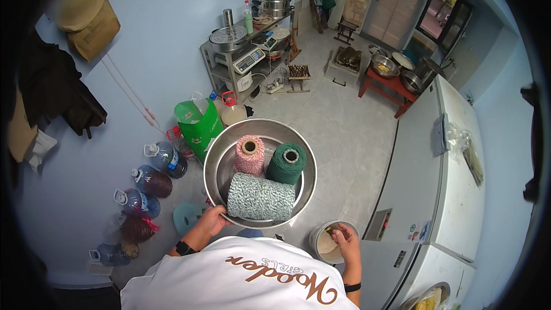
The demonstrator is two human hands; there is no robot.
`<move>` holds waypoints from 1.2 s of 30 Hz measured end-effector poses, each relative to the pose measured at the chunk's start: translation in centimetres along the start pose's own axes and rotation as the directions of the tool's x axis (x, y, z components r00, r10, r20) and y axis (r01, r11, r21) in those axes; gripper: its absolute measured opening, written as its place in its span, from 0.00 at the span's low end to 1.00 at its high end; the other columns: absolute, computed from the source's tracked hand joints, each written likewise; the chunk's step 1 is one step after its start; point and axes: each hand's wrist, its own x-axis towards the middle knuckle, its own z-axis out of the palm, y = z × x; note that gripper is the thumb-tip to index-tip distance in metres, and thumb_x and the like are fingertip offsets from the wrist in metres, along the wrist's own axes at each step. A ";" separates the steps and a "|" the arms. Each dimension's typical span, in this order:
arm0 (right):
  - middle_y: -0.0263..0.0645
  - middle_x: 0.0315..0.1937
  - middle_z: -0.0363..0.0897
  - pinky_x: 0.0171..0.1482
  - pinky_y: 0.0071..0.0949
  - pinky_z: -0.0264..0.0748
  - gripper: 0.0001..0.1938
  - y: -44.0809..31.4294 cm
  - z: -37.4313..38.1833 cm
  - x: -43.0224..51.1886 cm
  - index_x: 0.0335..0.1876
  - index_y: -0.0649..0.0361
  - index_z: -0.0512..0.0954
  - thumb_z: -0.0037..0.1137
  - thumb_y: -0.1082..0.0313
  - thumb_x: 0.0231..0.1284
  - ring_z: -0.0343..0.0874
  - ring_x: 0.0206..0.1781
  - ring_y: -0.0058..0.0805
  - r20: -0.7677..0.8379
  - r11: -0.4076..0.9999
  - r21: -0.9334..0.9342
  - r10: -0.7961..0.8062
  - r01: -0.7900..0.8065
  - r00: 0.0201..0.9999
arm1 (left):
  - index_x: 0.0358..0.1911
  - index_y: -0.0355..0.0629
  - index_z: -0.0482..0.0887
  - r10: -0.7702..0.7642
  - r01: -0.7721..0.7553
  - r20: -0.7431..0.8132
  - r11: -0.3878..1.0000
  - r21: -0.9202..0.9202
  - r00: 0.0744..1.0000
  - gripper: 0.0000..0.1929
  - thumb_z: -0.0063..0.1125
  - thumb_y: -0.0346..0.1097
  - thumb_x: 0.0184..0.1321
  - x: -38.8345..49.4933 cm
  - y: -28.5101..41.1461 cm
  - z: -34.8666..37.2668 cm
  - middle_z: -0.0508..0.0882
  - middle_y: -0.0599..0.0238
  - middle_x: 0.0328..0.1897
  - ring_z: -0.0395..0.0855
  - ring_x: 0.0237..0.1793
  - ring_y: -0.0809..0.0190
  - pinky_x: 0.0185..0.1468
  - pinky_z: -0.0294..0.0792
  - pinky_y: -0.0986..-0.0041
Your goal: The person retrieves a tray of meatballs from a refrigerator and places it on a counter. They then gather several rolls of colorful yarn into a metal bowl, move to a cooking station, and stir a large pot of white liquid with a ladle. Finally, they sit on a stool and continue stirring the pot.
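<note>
My left hand grips the near left rim of a round metal basin with a perforated side. Inside the basin stand a cone of pink-and-white twine and a spool of dark green twine. Nearer me, a large roll of green-and-white twine lies on its side. My right hand is over a white bucket with pale grainy contents. A small black-and-yellow item shows at its fingertips; whether they hold it is unclear.
Large plastic bottles and a green bag line the left wall. Ahead stands a metal shelf rack with scales and steamers. A red bench bears metal bowls. A tall white refrigerator stands at right.
</note>
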 end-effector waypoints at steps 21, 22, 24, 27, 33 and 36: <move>0.37 0.43 0.83 0.46 0.24 0.76 0.21 -18.7 8.4 30.7 0.62 0.66 0.73 0.58 0.65 0.67 0.82 0.44 0.24 0.047 0.983 -0.178 0.042 -0.033 0.998 | 0.44 0.30 0.80 0.029 -0.026 0.068 0.999 -0.045 0.997 0.13 0.47 0.28 0.58 32.7 15.9 6.8 0.84 0.51 0.46 0.85 0.46 0.49 0.50 0.79 0.48; 0.38 0.44 0.83 0.46 0.24 0.76 0.21 -19.4 8.8 32.3 0.62 0.66 0.73 0.58 0.65 0.67 0.82 0.44 0.24 0.041 0.982 -0.185 0.045 -0.037 0.998 | 0.45 0.30 0.80 0.035 -0.033 0.056 0.998 -0.047 0.998 0.14 0.47 0.28 0.58 34.1 16.9 7.0 0.84 0.51 0.47 0.85 0.46 0.49 0.51 0.79 0.48; 0.38 0.43 0.83 0.46 0.24 0.76 0.21 -20.0 7.2 34.4 0.62 0.66 0.73 0.59 0.65 0.67 0.82 0.44 0.24 0.049 0.984 -0.173 0.062 -0.053 0.997 | 0.48 0.30 0.79 0.061 -0.060 0.023 0.997 -0.049 0.998 0.16 0.46 0.28 0.58 35.6 16.7 8.5 0.84 0.51 0.49 0.84 0.48 0.48 0.52 0.78 0.46; 0.39 0.43 0.84 0.47 0.24 0.76 0.21 -20.9 6.9 40.2 0.61 0.66 0.73 0.59 0.66 0.67 0.82 0.44 0.24 0.034 0.983 -0.166 0.088 -0.082 0.996 | 0.52 0.30 0.77 0.071 -0.072 -0.017 0.995 -0.073 0.997 0.18 0.44 0.28 0.59 40.4 18.7 9.7 0.82 0.50 0.53 0.82 0.52 0.47 0.56 0.74 0.43; 0.38 0.41 0.84 0.48 0.23 0.77 0.20 -22.8 6.2 56.4 0.61 0.67 0.74 0.59 0.67 0.66 0.81 0.43 0.23 0.098 0.975 -0.220 -0.022 0.044 0.995 | 0.51 0.28 0.77 0.108 -0.111 -0.027 0.974 -0.198 0.994 0.18 0.44 0.31 0.62 49.9 21.8 12.8 0.82 0.50 0.55 0.82 0.54 0.48 0.59 0.74 0.51; 0.37 0.42 0.83 0.49 0.25 0.77 0.20 -25.4 3.7 62.9 0.61 0.67 0.74 0.59 0.66 0.67 0.81 0.44 0.24 0.155 0.971 -0.232 -0.029 0.065 0.988 | 0.51 0.26 0.77 0.160 -0.170 -0.073 0.971 -0.165 0.984 0.18 0.42 0.33 0.64 52.7 23.2 17.3 0.81 0.50 0.56 0.80 0.56 0.48 0.61 0.72 0.52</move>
